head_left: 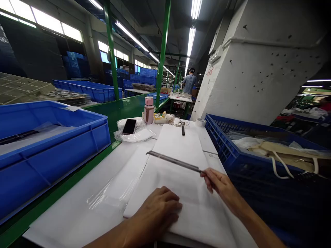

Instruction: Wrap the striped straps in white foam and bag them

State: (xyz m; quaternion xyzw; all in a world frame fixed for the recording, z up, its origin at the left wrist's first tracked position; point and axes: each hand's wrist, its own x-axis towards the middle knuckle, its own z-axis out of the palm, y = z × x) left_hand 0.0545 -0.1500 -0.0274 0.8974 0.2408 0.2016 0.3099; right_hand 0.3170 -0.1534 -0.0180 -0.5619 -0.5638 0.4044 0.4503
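Observation:
My right hand (216, 181) pinches one end of a thin, dark metal strip (173, 160). The strip lies slantwise above the white sheet (178, 141), its far end pointing left; whether it touches the sheet I cannot tell. My left hand (160, 210) rests palm down on the near part of the same white sheeting, fingers loosely extended and nothing visible in them. Beside that hand, to the left, lies a clear plastic sleeve (113, 189) with glossy creases. Beyond the strip is a slim tool with a dark handle (183, 130).
A blue crate (77, 151) stands left, another blue crate (227, 151) with bags inside stands right. At the table's back are a phone (129, 126) on plastic wrap, a pink bottle (149, 113) and a tape roll (200, 122). A person (190, 82) stands far off.

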